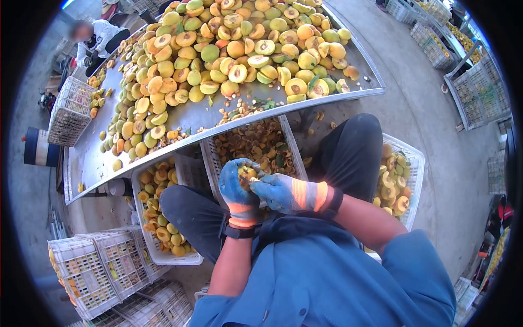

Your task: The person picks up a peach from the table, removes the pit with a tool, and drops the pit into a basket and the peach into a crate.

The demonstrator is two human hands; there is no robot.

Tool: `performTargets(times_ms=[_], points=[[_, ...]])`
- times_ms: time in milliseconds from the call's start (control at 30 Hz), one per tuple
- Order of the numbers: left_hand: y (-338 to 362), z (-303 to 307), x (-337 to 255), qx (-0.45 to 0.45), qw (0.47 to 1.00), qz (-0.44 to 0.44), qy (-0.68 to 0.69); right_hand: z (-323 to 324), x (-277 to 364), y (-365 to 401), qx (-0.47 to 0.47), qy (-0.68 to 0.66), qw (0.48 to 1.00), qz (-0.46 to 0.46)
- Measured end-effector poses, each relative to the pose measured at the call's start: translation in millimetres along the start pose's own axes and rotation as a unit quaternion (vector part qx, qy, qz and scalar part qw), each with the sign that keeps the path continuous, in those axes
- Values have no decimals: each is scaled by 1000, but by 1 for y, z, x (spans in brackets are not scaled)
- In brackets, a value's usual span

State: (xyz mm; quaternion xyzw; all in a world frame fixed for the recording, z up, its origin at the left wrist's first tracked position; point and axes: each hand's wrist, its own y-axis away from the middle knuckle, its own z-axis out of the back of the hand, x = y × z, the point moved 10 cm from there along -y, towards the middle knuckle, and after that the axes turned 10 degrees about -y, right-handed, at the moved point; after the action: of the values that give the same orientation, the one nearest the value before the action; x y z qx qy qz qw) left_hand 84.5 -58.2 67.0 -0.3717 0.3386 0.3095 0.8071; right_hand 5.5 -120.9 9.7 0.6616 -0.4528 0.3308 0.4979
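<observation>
Both hands wear blue gloves with orange and grey cuffs and meet above a white crate (299, 158) of pits and fruit scraps. My left hand (237, 188) is wrapped round a yellow fruit (246, 175), whose cut or opened side faces my other hand. My right hand (280, 192) is closed against the fruit's right side, with its fingers pinched together; whatever it grips is too small to make out. Beyond the hands, a metal table (218, 111) bears a large heap of halved and whole yellow-green fruit (210, 53).
Crates of halved fruit stand left (188, 257) and right (417, 169) of my knees. Stacked white crates (90, 275) are at the lower left. Another person (101, 41) sits beyond the table's left side. More crates (479, 90) stand at the right.
</observation>
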Motion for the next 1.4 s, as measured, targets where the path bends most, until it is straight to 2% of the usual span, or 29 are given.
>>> performTargets(times_ms=[67, 133, 200, 233, 267, 300, 400, 433, 500, 600, 700, 800, 900, 1000, 1100, 1200, 1300, 1400], points=[[8, -11, 26, -2, 979, 124, 161, 1, 14, 4, -5, 152, 971, 186], [19, -25, 53, -17, 931, 230, 282, 1, 5, 2, -17, 226, 935, 273], [33, -38, 78, -39, 873, 321, 364, 5, -11, -8, -39, 223, 937, 267], [23, -27, 67, -38, 936, 244, 249, 12, -17, -12, -31, 109, 983, 145], [18, -17, 52, -36, 978, 163, 126, 8, -13, -5, -20, -12, 1000, 18], [16, -10, 34, -29, 996, 80, -2, -2, -23, 3, -9, -135, 985, -110], [11, -7, 27, -5, 998, 57, -4, -4, -35, 5, 3, -194, 969, -152], [10, -12, 32, 15, 990, 96, 101, -8, -34, 8, 31, -240, 956, -168], [13, -26, 41, 56, 935, 170, 305, -16, -32, 16, 86, -331, 918, -200], [20, -31, 41, 38, 933, 194, 302, -13, -42, 19, 77, -367, 902, -215], [40, -46, 59, 81, 879, 293, 367, -12, -55, 21, 77, -355, 902, -233], [41, -48, 71, 52, 881, 281, 378, -15, -58, 20, 96, -387, 886, -238], [39, -48, 76, 40, 902, 263, 339, -8, -52, 19, 32, -311, 920, -237], [42, -57, 76, 48, 851, 299, 429, -13, -54, 21, 107, -375, 891, -234], [43, -64, 83, 50, 837, 316, 443, -16, -63, 19, 122, -415, 867, -246], [47, -64, 77, 65, 831, 321, 449, -14, -62, 22, 97, -382, 888, -238], [37, -53, 79, 54, 914, 238, 325, -16, -61, 22, 116, -417, 871, -234], [46, -57, 91, 70, 885, 293, 356, -11, -65, 19, 49, -329, 912, -239]])
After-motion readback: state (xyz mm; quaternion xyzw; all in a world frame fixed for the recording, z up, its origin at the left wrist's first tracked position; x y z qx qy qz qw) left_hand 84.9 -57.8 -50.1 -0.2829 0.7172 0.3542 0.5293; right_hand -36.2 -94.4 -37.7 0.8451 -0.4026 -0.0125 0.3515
